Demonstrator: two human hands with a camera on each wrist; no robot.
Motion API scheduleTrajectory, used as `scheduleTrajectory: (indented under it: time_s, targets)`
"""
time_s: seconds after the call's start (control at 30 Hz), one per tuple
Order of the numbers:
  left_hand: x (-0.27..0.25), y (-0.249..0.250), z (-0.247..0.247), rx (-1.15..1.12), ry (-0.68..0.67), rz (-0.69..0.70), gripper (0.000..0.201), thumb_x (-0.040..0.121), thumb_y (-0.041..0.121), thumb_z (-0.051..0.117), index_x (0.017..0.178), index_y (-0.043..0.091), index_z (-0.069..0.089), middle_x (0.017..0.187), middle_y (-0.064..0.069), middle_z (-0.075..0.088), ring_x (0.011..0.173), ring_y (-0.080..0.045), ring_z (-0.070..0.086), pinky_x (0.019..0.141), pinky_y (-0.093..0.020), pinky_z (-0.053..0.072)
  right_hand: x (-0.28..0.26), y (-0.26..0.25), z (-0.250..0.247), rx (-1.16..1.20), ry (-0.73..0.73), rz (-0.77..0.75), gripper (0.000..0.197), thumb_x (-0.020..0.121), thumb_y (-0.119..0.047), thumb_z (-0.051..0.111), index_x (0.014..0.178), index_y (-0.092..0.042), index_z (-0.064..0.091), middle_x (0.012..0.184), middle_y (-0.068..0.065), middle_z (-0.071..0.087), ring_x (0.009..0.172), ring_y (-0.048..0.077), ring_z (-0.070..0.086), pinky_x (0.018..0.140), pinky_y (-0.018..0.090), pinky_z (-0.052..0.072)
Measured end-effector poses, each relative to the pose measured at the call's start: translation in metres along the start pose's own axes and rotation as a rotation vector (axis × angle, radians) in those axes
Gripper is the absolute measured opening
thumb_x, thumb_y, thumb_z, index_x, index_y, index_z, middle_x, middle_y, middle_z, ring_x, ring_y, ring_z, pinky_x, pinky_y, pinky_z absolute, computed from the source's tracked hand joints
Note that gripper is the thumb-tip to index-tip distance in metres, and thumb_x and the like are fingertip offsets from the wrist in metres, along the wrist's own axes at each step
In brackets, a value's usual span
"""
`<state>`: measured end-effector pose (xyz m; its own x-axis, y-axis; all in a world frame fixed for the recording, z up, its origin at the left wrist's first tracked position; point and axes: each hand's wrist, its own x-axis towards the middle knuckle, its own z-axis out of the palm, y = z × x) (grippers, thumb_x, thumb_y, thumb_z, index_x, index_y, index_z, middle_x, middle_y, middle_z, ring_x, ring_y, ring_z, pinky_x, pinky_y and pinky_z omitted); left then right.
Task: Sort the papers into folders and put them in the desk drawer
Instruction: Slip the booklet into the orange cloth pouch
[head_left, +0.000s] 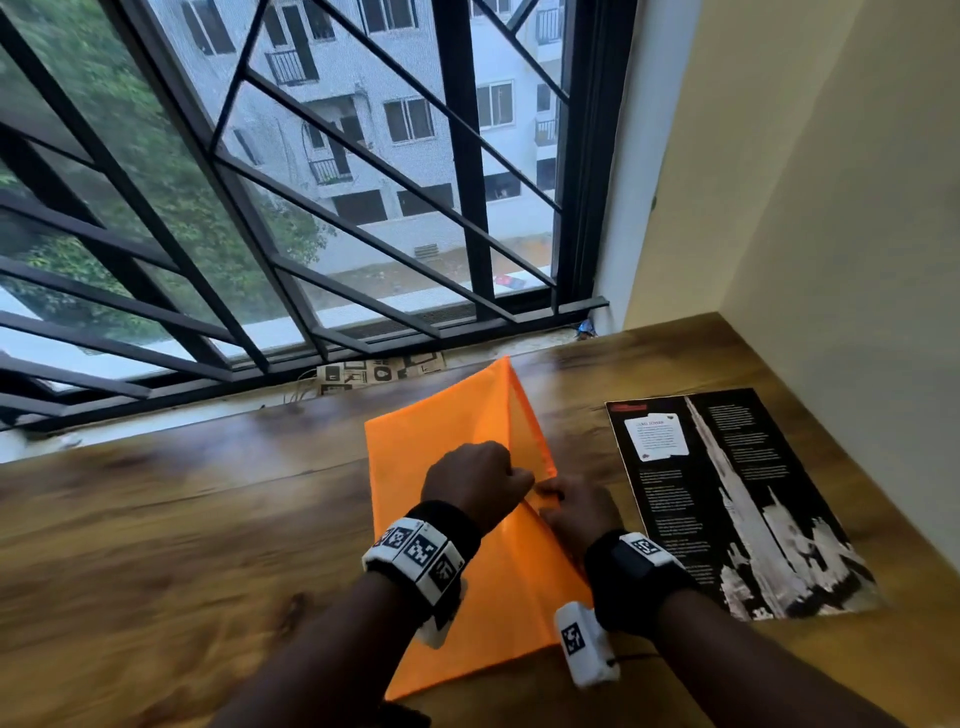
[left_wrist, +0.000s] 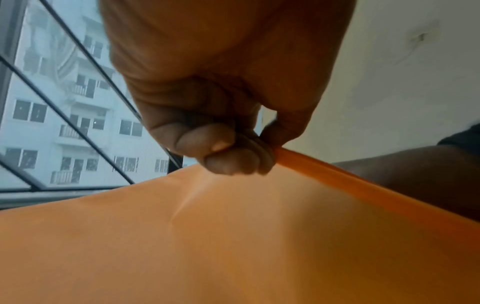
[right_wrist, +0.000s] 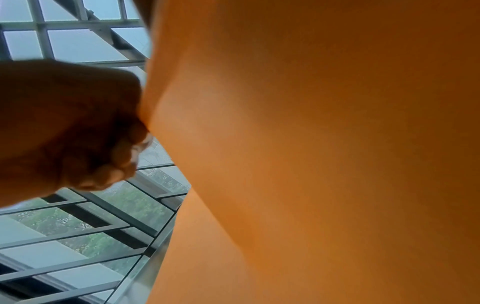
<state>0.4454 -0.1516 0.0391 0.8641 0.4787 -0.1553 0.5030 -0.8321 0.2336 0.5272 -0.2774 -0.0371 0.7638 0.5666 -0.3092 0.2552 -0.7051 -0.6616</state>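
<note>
An orange folder (head_left: 431, 447) lies on the wooden desk (head_left: 182, 519), its upper flap raised into a tent along the right edge. My left hand (head_left: 522, 475) pinches that raised edge; the left wrist view shows its fingers (left_wrist: 233, 158) curled round the orange rim (left_wrist: 337, 174). Close beside it, my right hand (head_left: 551, 494) holds the folder's lower flap, thumb on top. Orange folder sheet (right_wrist: 311, 154) fills the right wrist view, with a curled hand (right_wrist: 78, 133) at its edge. To the right of the folder lies a black printed paper (head_left: 727, 499) showing a white tower.
A barred window (head_left: 311, 182) runs along the desk's far side. A patterned brown paper bag (head_left: 379, 371) sits on the sill. The yellow wall (head_left: 831, 208) closes the desk's right side. Bare wood stretches to the left of the folder.
</note>
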Motion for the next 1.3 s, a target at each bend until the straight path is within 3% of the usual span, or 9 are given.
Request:
scheduleTrajectory:
  time_s: [0.2, 0.3, 0.5, 0.6, 0.7, 0.83, 0.93, 1.03, 1.3]
  targets:
    - [-0.001, 0.005, -0.004, 0.007, 0.056, 0.060, 0.038, 0.085, 0.038, 0.049, 0.060, 0.012, 0.037, 0.053, -0.003, 0.035, 0.050, -0.025, 0.033, 0.046, -0.030, 0.019, 0.009, -0.001, -0.012, -0.169, 0.087, -0.010, 0.034, 0.086, -0.036, 0.064, 0.119, -0.030, 0.066, 0.136, 0.007, 0.049, 0.120, 0.028, 0.053, 0.099, 0.038, 0.045]
    - [-0.001, 0.003, -0.001, 0.013, 0.055, 0.063, 0.035, 0.085, 0.035, 0.049, 0.062, 0.012, 0.037, 0.054, -0.004, 0.036, 0.051, -0.027, 0.035, 0.046, -0.030, 0.019, 0.009, -0.013, -0.030, -0.005, 0.229, -0.118, 0.029, 0.095, -0.042, 0.052, 0.096, -0.022, 0.072, 0.104, 0.000, 0.064, 0.101, 0.024, 0.061, 0.085, 0.035, 0.046]
    - [0.013, -0.008, 0.005, -0.045, -0.006, 0.051, 0.038, 0.092, 0.038, 0.046, 0.065, 0.012, 0.050, 0.060, -0.004, 0.053, 0.054, -0.027, 0.049, 0.047, -0.031, 0.033, -0.010, -0.022, -0.045, 0.640, -0.343, 0.007, 0.034, 0.092, -0.043, 0.061, 0.109, -0.014, 0.069, 0.093, 0.010, 0.073, 0.079, 0.022, 0.070, 0.061, 0.032, 0.056]
    - [0.018, -0.017, 0.010, -0.262, -0.163, 0.078, 0.033, 0.096, 0.032, 0.043, 0.082, 0.015, 0.068, 0.083, -0.001, 0.073, 0.075, -0.022, 0.066, 0.071, -0.040, 0.055, -0.007, -0.007, -0.033, 0.466, -0.419, -0.063, 0.027, 0.087, -0.013, 0.070, 0.113, -0.010, 0.067, 0.099, 0.013, 0.072, 0.081, 0.016, 0.068, 0.064, 0.030, 0.056]
    - [0.011, -0.038, 0.019, -0.227, -0.191, 0.050, 0.029, 0.103, 0.033, 0.041, 0.113, 0.018, 0.064, 0.118, -0.006, 0.067, 0.102, -0.025, 0.062, 0.088, -0.039, 0.050, -0.004, 0.004, -0.022, 0.432, -0.361, -0.062, 0.017, 0.083, -0.001, 0.066, 0.098, -0.008, 0.072, 0.096, 0.018, 0.073, 0.085, 0.029, 0.069, 0.082, 0.045, 0.056]
    - [-0.007, -0.085, 0.042, -0.163, -0.129, -0.200, 0.063, 0.100, 0.048, 0.046, 0.150, 0.013, 0.032, 0.156, -0.015, 0.032, 0.142, -0.033, 0.034, 0.114, -0.042, 0.033, -0.004, 0.003, -0.019, 0.646, -0.360, 0.070, 0.025, 0.084, 0.011, 0.054, 0.077, -0.008, 0.069, 0.071, 0.006, 0.068, 0.062, 0.017, 0.063, 0.062, 0.026, 0.054]
    - [-0.017, -0.106, 0.051, -0.287, -0.137, -0.377, 0.085, 0.096, 0.060, 0.044, 0.157, 0.013, 0.009, 0.164, -0.018, 0.008, 0.151, -0.034, 0.015, 0.118, -0.046, 0.025, -0.008, -0.004, -0.020, 0.764, -0.411, 0.124, 0.014, 0.077, 0.001, 0.063, 0.089, -0.003, 0.068, 0.079, 0.015, 0.069, 0.066, 0.023, 0.066, 0.063, 0.030, 0.054]
    - [-0.021, -0.108, 0.054, -0.352, -0.105, -0.379, 0.087, 0.097, 0.060, 0.042, 0.158, 0.015, 0.001, 0.166, -0.012, 0.005, 0.152, -0.029, 0.014, 0.118, -0.043, 0.025, -0.005, -0.008, -0.016, 0.791, -0.493, 0.147, 0.048, 0.070, -0.010, 0.074, 0.115, -0.002, 0.063, 0.103, 0.021, 0.072, 0.092, 0.037, 0.068, 0.084, 0.049, 0.056]
    - [-0.023, -0.109, 0.037, -0.450, -0.040, -0.420, 0.076, 0.099, 0.061, 0.026, 0.157, 0.015, 0.009, 0.162, -0.012, 0.024, 0.143, -0.034, 0.035, 0.110, -0.045, 0.037, -0.003, -0.006, -0.021, 1.174, -0.697, 0.227, 0.038, 0.094, 0.005, 0.042, 0.130, -0.005, 0.050, 0.119, 0.022, 0.067, 0.102, 0.038, 0.069, 0.071, 0.050, 0.059]
